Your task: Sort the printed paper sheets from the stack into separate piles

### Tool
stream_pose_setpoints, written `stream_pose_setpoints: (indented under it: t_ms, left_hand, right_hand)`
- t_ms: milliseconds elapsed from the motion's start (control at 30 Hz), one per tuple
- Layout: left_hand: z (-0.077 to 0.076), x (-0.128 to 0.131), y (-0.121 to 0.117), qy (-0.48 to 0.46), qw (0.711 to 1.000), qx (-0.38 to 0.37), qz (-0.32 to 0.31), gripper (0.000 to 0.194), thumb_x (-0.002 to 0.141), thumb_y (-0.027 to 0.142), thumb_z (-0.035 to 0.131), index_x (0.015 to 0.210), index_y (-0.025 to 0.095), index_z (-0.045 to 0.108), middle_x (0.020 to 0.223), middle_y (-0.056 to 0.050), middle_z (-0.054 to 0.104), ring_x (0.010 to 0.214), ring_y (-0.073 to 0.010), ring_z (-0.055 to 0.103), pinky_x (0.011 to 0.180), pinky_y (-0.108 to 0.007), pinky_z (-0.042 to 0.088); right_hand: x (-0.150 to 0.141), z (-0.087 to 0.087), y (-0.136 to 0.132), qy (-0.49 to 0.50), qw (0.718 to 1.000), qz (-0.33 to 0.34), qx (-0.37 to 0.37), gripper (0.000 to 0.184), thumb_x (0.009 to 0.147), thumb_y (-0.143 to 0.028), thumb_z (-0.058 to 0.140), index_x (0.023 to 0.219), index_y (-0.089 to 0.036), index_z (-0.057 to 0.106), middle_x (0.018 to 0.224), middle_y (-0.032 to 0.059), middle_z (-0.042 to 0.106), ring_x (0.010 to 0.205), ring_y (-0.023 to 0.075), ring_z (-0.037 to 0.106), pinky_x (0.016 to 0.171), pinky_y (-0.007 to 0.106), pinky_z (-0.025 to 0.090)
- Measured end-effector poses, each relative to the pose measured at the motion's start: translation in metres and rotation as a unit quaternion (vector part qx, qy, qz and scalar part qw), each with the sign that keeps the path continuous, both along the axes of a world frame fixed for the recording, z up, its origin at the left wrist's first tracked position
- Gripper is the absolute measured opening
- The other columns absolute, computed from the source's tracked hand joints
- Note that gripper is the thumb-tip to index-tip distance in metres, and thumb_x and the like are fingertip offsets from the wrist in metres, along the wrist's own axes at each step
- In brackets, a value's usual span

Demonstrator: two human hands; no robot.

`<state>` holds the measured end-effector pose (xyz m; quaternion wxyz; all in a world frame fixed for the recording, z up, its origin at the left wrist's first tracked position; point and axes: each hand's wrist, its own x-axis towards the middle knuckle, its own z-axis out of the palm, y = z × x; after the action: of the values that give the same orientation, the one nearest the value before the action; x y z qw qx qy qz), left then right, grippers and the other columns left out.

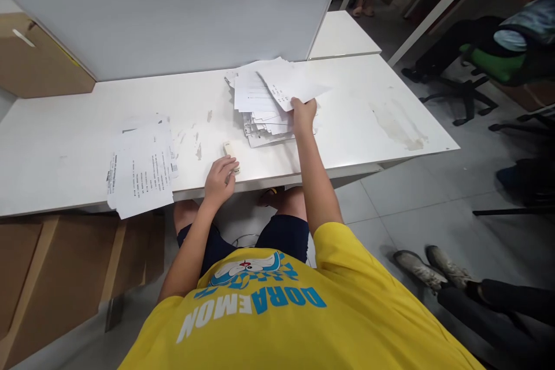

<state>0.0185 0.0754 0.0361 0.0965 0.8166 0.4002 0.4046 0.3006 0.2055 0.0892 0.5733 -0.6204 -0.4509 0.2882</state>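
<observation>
My right hand point(304, 115) pinches the edge of a white sheet of paper point(299, 81), lifted and curled above a messy paper stack point(260, 118). Some print shows on the underside of that sheet. At the table's front edge, my left hand point(220, 179) is closed over the near end of a small cream-coloured stapler point(228, 149). Its far end sticks out past my fingers, while the rest is partly hidden. To the left lies a second, neater pile of printed papers point(141, 170), overhanging the front edge.
A grey partition point(182, 11) stands along the back of the white table point(347, 133). Cardboard boxes sit at the back left point(47, 58) and under the table point(78, 260). On the right are an office chair point(481, 69), a seated person and another person's shoes point(433, 269).
</observation>
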Motion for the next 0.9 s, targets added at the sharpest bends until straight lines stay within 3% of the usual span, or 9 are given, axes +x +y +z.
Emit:
stream_pose_setpoints:
  t_ms: [100, 267, 400, 533, 633, 733, 833, 900]
  left_hand:
    - [0.000, -0.001, 0.000, -0.010, 1.000, -0.003, -0.008, 0.028, 0.089, 0.017, 0.048, 0.111, 0.021, 0.065, 0.116, -0.011, 0.066, 0.122, -0.0247, 0.057, 0.104, -0.048, 0.049]
    - [0.001, -0.003, -0.001, -0.004, 0.999, -0.031, -0.014, 0.030, 0.090, 0.018, 0.047, 0.114, 0.022, 0.065, 0.120, -0.012, 0.065, 0.125, -0.0258, 0.054, 0.106, -0.050, 0.047]
    - [0.003, -0.001, -0.002, 0.007, 0.999, -0.034, -0.014, 0.030, 0.092, 0.022, 0.045, 0.114, 0.021, 0.065, 0.120, -0.012, 0.065, 0.124, -0.0254, 0.055, 0.106, -0.050, 0.047]
    - [0.009, -0.007, -0.007, -0.001, 1.000, -0.014, -0.001, 0.033, 0.096, 0.027, 0.040, 0.120, 0.021, 0.062, 0.127, -0.012, 0.063, 0.131, -0.0246, 0.050, 0.109, -0.049, 0.044]
    - [0.014, -0.037, -0.016, 0.007, 0.997, 0.010, 0.070, 0.033, 0.097, 0.028, 0.041, 0.121, 0.022, 0.062, 0.130, -0.011, 0.062, 0.140, -0.0264, 0.041, 0.114, -0.051, 0.037]
    - [0.016, -0.088, -0.028, 0.064, 0.984, -0.003, 0.166, 0.036, 0.092, 0.029, 0.050, 0.126, 0.023, 0.060, 0.137, -0.013, 0.058, 0.146, -0.0325, 0.030, 0.117, -0.056, 0.027]
    - [0.014, -0.136, -0.044, 0.145, 0.964, -0.073, 0.209, 0.062, 0.084, 0.034, 0.060, 0.144, 0.023, 0.045, 0.155, -0.014, 0.038, 0.147, -0.0401, 0.023, 0.117, -0.063, 0.020]
    - [0.012, -0.156, -0.054, 0.175, 0.956, -0.100, 0.211, 0.070, 0.081, 0.029, 0.060, 0.147, 0.024, 0.041, 0.157, -0.014, 0.035, 0.146, -0.0409, 0.027, 0.116, -0.063, 0.022]
  right_hand:
    - [-0.010, -0.007, 0.009, 0.014, 0.998, -0.048, -0.038, 0.055, 0.087, -0.037, 0.053, 0.136, -0.016, 0.041, 0.110, 0.0132, 0.062, 0.096, 0.0268, 0.066, 0.080, 0.045, 0.057]
    - [-0.002, -0.009, 0.006, -0.072, 0.997, 0.000, -0.023, 0.070, 0.086, -0.046, 0.059, 0.144, -0.018, 0.032, 0.115, 0.0149, 0.061, 0.105, 0.0319, 0.063, 0.092, 0.052, 0.052]
    - [0.006, -0.012, -0.028, -0.103, 0.993, -0.044, -0.042, 0.085, 0.083, -0.057, 0.060, 0.148, -0.012, 0.027, 0.111, 0.0170, 0.062, 0.114, 0.0355, 0.059, 0.097, 0.051, 0.047]
    - [-0.006, -0.017, -0.077, -0.118, 0.985, -0.106, -0.068, 0.079, 0.087, -0.057, 0.051, 0.149, -0.012, 0.032, 0.085, 0.0081, 0.063, 0.097, 0.0285, 0.063, 0.093, 0.042, 0.048]
    - [-0.023, -0.022, -0.111, -0.121, 0.984, -0.109, -0.069, 0.066, 0.090, -0.053, 0.044, 0.142, -0.013, 0.045, 0.076, 0.0046, 0.060, 0.084, 0.0239, 0.062, 0.087, 0.036, 0.048]
    - [-0.041, -0.028, -0.137, -0.124, 0.986, -0.089, -0.062, 0.055, 0.091, -0.050, 0.039, 0.131, -0.017, 0.057, 0.075, 0.0047, 0.060, 0.080, 0.0230, 0.061, 0.082, 0.034, 0.047]
    - [-0.059, -0.030, -0.157, -0.125, 0.988, -0.069, -0.056, 0.050, 0.093, -0.048, 0.035, 0.126, -0.021, 0.061, 0.089, 0.0090, 0.066, 0.088, 0.0248, 0.063, 0.085, 0.035, 0.048]
    - [-0.074, -0.029, -0.169, -0.124, 0.990, -0.051, -0.051, 0.048, 0.094, -0.047, 0.032, 0.123, -0.022, 0.061, 0.104, 0.0120, 0.068, 0.098, 0.0266, 0.063, 0.091, 0.037, 0.047]
